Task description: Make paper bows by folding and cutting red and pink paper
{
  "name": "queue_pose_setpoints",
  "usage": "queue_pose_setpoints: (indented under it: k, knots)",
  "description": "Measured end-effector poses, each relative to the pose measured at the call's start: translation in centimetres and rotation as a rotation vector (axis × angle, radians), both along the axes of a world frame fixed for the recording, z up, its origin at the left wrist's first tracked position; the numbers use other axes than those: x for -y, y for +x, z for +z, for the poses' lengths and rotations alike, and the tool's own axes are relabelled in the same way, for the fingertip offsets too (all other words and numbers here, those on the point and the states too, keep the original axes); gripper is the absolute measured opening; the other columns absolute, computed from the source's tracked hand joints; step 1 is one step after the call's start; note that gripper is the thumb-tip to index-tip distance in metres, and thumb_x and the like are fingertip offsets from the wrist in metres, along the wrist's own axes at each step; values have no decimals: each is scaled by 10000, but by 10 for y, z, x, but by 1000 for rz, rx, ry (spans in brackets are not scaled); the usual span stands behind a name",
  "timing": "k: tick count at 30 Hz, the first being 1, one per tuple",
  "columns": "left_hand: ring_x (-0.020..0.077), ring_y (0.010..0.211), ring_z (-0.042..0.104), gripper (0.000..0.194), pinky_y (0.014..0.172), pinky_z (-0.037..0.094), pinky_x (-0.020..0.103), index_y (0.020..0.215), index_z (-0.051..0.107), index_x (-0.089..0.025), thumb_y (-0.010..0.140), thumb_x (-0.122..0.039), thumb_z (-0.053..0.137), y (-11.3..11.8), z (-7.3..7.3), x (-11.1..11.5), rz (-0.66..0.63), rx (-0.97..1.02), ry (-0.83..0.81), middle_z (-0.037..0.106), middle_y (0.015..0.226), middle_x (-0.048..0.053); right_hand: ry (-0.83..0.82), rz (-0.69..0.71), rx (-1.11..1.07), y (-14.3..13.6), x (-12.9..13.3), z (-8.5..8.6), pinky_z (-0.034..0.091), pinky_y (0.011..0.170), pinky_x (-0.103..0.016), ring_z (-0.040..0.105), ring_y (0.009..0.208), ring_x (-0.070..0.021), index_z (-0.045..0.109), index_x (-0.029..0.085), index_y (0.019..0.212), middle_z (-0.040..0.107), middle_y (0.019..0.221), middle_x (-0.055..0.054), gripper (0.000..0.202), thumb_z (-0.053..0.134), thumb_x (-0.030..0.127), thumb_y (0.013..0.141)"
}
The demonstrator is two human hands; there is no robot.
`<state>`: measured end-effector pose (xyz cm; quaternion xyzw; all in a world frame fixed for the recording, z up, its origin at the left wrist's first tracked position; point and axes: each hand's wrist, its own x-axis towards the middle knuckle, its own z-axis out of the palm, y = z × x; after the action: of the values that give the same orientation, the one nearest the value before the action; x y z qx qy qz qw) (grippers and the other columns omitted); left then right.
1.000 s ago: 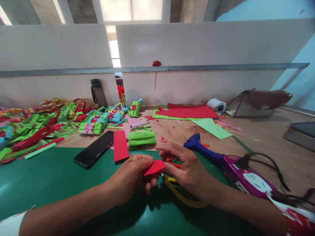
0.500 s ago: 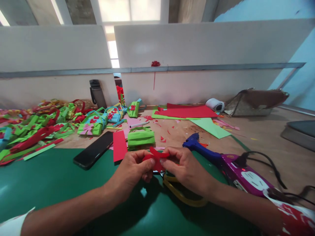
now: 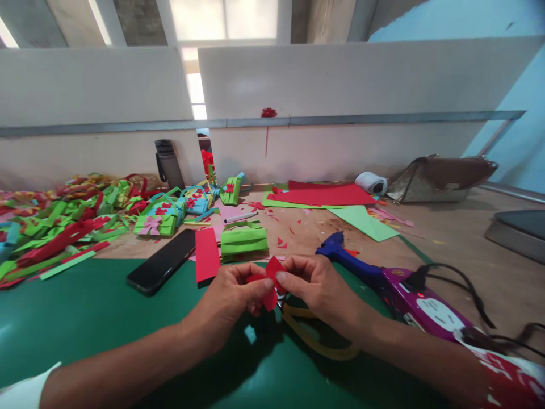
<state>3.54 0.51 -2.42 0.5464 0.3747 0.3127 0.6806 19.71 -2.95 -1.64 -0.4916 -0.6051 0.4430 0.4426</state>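
A red paper flower cutout point(image 3: 269, 297) is held between both hands above the green mat. My left hand point(image 3: 238, 292) pinches its left side between thumb and fingers. On the other side, my right hand point(image 3: 313, 287) grips a petal that stands up toward the top. Scissors point(image 3: 336, 353) with yellow handles lie on the mat below my right hand, their blades partly hidden. Just beyond the hands sits a small green paper bag point(image 3: 243, 241). Left of it is a red paper rectangle point(image 3: 207, 253).
A black phone point(image 3: 162, 262) lies at left, near a heap of coloured paper pieces point(image 3: 63, 218). A blue glue gun point(image 3: 353, 261) rests by a purple power strip point(image 3: 426, 307) with cables at right. Farther back are a bottle point(image 3: 168, 165), red sheets point(image 3: 327, 193) and a handbag point(image 3: 443, 179).
The red paper flower has been turned and bent between my fingers; one petal now points up and another hangs lower. Both hands stay in nearly the same place.
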Motion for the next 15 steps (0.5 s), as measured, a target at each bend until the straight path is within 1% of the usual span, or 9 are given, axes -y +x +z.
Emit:
queue_pose_setpoints:
  k: [3,6,11,13,15]
  knots:
    - [82,513,449,146,533,341,208,654,602,-167,730,-246,699,-1,0,0,38,68,-15,580,541,-17,-4,-14,9,0,0,3,380,536,-236,493,564,-115,568,156,612,569,596,16,169,595,236,759]
    - [76,528,420,149,539,325,206,628,621,-166,712,-238,720,-2,-1,1,56,108,-9,540,545,-31,-16,-30,-10,0,1,5,373,530,-231,464,549,-107,541,163,584,532,566,27,202,595,257,755]
    - [86,539,438,119,539,335,223,730,693,-170,679,-255,759,1,-1,2,57,168,-88,579,623,-9,-24,-73,-70,-2,2,5,410,574,-248,477,568,-113,530,171,614,526,591,27,216,593,304,771]
    - [83,549,452,141,532,337,214,778,700,-165,686,-255,757,2,-1,1,47,208,-112,602,667,2,-37,-53,-85,-3,3,5,406,565,-243,480,565,-113,551,165,618,546,597,20,203,602,295,765]
    - [75,550,465,147,525,340,203,795,695,-164,692,-251,755,2,0,1,48,244,-126,612,680,0,-51,0,-102,-3,4,5,391,553,-230,485,565,-109,593,154,645,570,608,15,155,598,258,759]
